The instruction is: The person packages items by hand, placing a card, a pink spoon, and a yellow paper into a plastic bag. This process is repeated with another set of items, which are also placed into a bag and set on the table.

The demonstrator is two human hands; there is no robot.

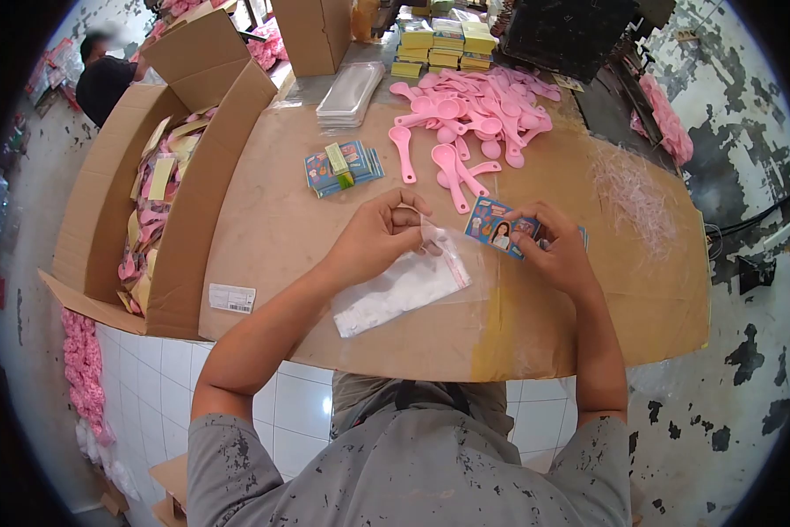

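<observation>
My left hand (382,233) pinches the edge of a clear plastic bag above a stack of clear bags (404,294) lying on the cardboard-covered table. In my right hand (553,246) is a blue printed card (498,227) with a picture of a person on it, gripped between thumb and fingers. More blue cards show partly behind that hand. Just beyond my hands lie loose pink plastic spoons (445,162). A bundle of blue cards (342,167) with a yellow-green piece on top sits beyond my left hand.
A large pile of pink spoons (491,105) covers the table's far side, before stacks of yellow cards (447,39). An open carton (206,211) of packed items stands left. Clear plastic strips (632,193) lie right. Another person (105,83) is at the far left.
</observation>
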